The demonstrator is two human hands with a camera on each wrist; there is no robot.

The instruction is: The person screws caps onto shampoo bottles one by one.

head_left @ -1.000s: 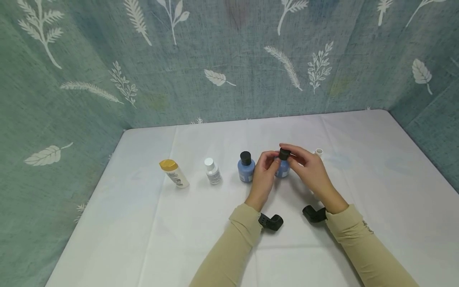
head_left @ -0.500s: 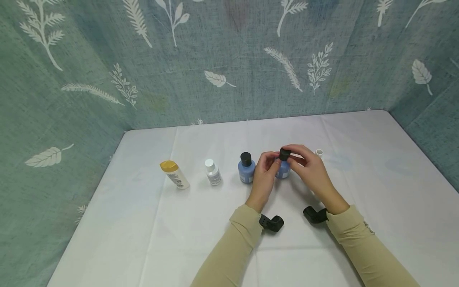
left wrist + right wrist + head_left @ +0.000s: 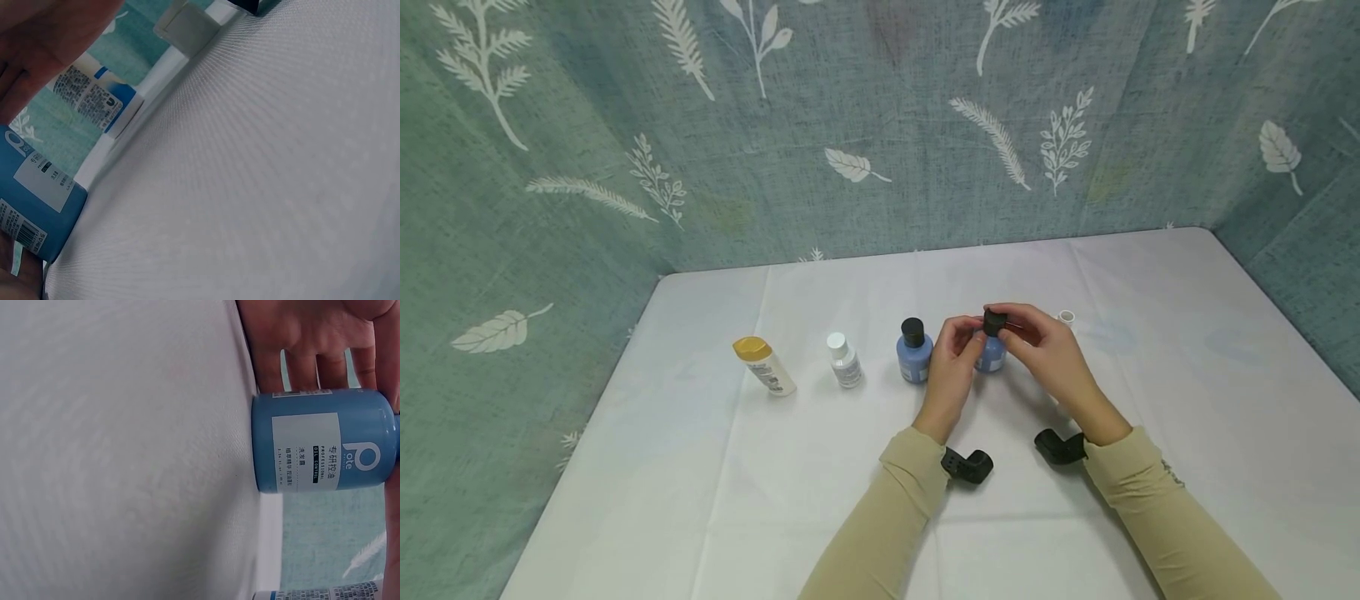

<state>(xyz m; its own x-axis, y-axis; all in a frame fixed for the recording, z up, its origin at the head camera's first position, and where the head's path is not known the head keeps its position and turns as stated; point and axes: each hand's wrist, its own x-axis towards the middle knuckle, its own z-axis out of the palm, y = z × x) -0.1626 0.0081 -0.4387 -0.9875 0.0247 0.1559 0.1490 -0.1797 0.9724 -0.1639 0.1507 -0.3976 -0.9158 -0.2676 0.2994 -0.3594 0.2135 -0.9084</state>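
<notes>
A blue shampoo bottle [image 3: 306, 440] with a black cap [image 3: 995, 322] stands upright on the white-covered table between my hands. My left hand [image 3: 951, 362] grips its left side, fingers curled around it just below the cap. From the right, my right hand [image 3: 1045, 350] pinches the black cap between thumb and fingers. The bottle's white label faces the right wrist camera; in the head view the fingers hide part of its body. A second blue bottle [image 3: 914, 358], also black-capped, stands just left of my left hand.
Further left stand a small white bottle [image 3: 847, 367] and a cream bottle with a yellow cap [image 3: 765, 367]. A white bottle with a blue band [image 3: 94, 97] stands behind my right hand. Patterned green cloth [image 3: 880, 125] hangs behind the table. Black wrist cameras [image 3: 968, 467] jut from both wrists.
The right fingers shift slightly around the black cap. Both hands stay at the blue shampoo bottle, and the other bottles keep their places.
</notes>
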